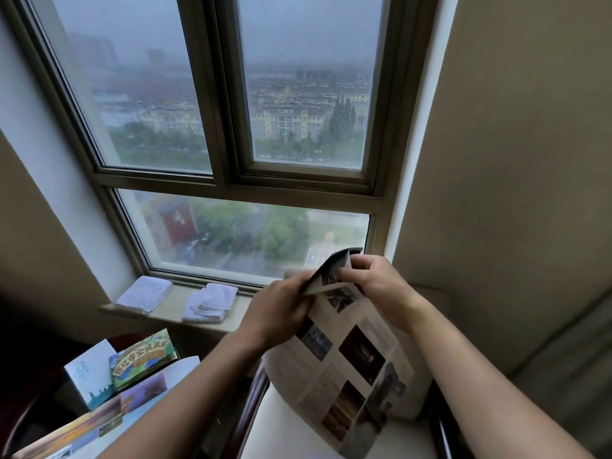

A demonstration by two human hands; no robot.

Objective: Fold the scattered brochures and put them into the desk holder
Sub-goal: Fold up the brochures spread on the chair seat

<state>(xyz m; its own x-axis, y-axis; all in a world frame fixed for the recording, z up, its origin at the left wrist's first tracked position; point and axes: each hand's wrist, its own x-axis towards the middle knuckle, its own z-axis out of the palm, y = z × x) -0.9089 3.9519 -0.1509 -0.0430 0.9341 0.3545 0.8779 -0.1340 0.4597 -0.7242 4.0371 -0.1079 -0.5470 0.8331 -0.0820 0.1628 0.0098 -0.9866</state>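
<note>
Left hand (281, 309) and right hand (377, 279) pinch the brochure (347, 359) top edge, fingers clamped; long axis hangs toward the person.

A pale stone windowsill (165, 313) runs under the window at the far left, and two folded white cloths lie on it: a flat towel (144, 294) to the left and a smaller, rumpled stack (210, 302) just to its right, apart from each other. Nearer, at the lower left, a dark round table (39, 405) carries several brochures: a white one (91, 372), a green cartoon-printed one (144, 357) beside it, and a wide landscape-printed sheet (96, 425) nearest.
</note>
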